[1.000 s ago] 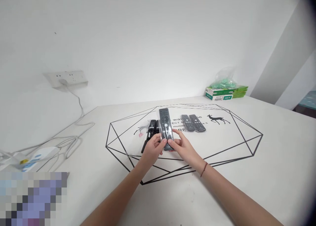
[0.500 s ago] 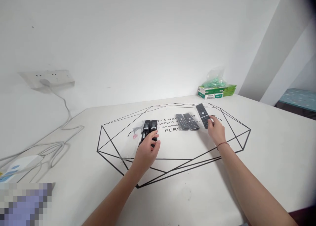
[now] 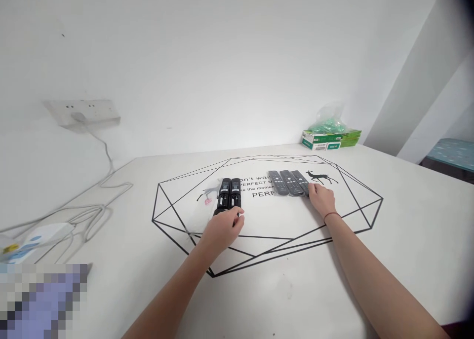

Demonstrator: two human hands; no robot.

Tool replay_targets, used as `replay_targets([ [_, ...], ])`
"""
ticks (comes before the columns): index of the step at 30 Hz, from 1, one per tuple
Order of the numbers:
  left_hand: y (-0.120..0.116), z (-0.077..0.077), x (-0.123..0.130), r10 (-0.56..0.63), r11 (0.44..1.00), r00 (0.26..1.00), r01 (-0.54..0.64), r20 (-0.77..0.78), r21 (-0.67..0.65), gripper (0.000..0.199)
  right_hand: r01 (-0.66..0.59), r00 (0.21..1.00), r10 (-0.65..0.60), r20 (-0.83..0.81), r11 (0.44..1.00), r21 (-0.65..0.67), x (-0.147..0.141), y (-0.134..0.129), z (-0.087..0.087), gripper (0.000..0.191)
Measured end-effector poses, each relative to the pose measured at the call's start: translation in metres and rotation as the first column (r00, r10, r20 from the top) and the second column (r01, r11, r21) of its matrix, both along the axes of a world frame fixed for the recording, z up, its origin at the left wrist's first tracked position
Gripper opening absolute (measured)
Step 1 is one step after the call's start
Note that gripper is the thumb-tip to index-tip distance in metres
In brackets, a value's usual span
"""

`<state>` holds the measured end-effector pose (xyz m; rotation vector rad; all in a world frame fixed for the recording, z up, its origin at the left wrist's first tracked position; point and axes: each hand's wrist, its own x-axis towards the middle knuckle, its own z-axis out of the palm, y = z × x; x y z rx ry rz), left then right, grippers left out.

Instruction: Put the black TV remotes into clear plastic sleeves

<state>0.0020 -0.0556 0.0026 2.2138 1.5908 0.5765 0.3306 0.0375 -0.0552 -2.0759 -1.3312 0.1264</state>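
Note:
Two black remotes lie side by side, backs up, left of the table's middle. My left hand rests on their near ends, fingers curled over the right one. Three dark grey remotes in clear wrap lie in a row to the right. My right hand touches the near end of the rightmost of them; its fingers are on the remote's edge. A clear plastic bag with a pink tag lies just left of the black remotes.
The white table carries a black geometric print with lettering and a deer. A green tissue box with a plastic bag stands at the back by the wall. A wall socket with white cables is at the left.
A second ago both hands held one wrapped remote. My right hand carried it right and set it down beside the two grey remotes. My left hand dropped onto the black remotes.

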Motion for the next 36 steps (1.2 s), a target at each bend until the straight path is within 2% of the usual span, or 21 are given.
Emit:
replay_targets([
  [3, -0.003, 0.003, -0.004, -0.021, 0.997, 0.992, 0.011, -0.127, -0.080, 0.025, 0.008, 0.993, -0.019, 0.115, 0.995, 0.096, -0.013, -0.007, 0.008, 0.044],
  [5, -0.004, 0.004, -0.008, -0.053, 0.991, 0.981, 0.029, -0.187, -0.130, 0.024, -0.113, 0.973, 0.070, 0.219, 0.975, 0.191, -0.035, -0.017, 0.016, 0.044],
  [6, -0.005, 0.005, -0.009, -0.068, 0.988, 0.976, 0.038, -0.208, -0.147, 0.024, -0.242, 0.949, 0.186, 0.256, 0.948, 0.206, -0.051, -0.024, 0.020, 0.042],
  [7, -0.006, 0.005, -0.011, -0.079, 0.987, 0.970, 0.043, -0.228, -0.157, 0.024, -0.395, 0.900, 0.337, 0.277, 0.898, 0.194, -0.068, -0.032, 0.023, 0.041],
  [9, -0.006, 0.007, -0.013, -0.081, 0.986, 0.961, 0.040, -0.264, -0.159, 0.023, -0.667, 0.732, 0.613, 0.299, 0.734, 0.128, -0.107, -0.047, 0.027, 0.044],
  [11, -0.006, 0.009, -0.015, -0.063, 0.990, 0.953, 0.021, -0.298, -0.141, 0.023, -0.833, 0.537, 0.796, 0.278, 0.553, 0.025, -0.144, -0.060, 0.027, 0.053],
  [12, -0.005, 0.010, -0.016, -0.045, 0.992, 0.949, 0.005, -0.312, -0.127, 0.023, -0.863, 0.482, 0.830, 0.279, 0.505, -0.010, -0.159, -0.064, 0.026, 0.056],
  [14, -0.003, 0.012, -0.019, 0.003, 0.994, 0.943, -0.038, -0.333, -0.100, 0.024, -0.874, 0.448, 0.841, 0.302, 0.483, -0.049, -0.181, -0.066, 0.023, 0.062],
  [18, 0.001, 0.012, -0.023, 0.068, 0.993, 0.937, -0.096, -0.342, -0.067, 0.023, -0.859, 0.456, 0.827, 0.330, 0.506, -0.082, -0.194, -0.059, 0.022, 0.055],
  [22, 0.004, 0.007, -0.025, 0.086, 0.992, 0.932, -0.112, -0.352, -0.054, 0.025, -0.877, 0.429, 0.842, 0.327, 0.476, -0.073, -0.189, -0.063, 0.027, 0.045],
  [30, 0.005, 0.003, -0.023, 0.087, 0.988, 0.923, -0.127, -0.376, -0.082, 0.024, -0.905, 0.368, 0.882, 0.295, 0.412, -0.102, -0.177, -0.110, 0.034, 0.036],
  [33, 0.005, 0.003, -0.022, 0.085, 0.986, 0.919, -0.134, -0.384, -0.103, 0.024, -0.909, 0.365, 0.899, 0.242, 0.401, -0.118, -0.174, -0.120, 0.038, 0.035],
  [36, 0.007, 0.000, -0.022, 0.095, 0.983, 0.916, -0.149, -0.390, -0.110, 0.025, -0.929, 0.341, 0.929, 0.146, 0.356, -0.096, -0.171, -0.122, 0.046, 0.037],
])
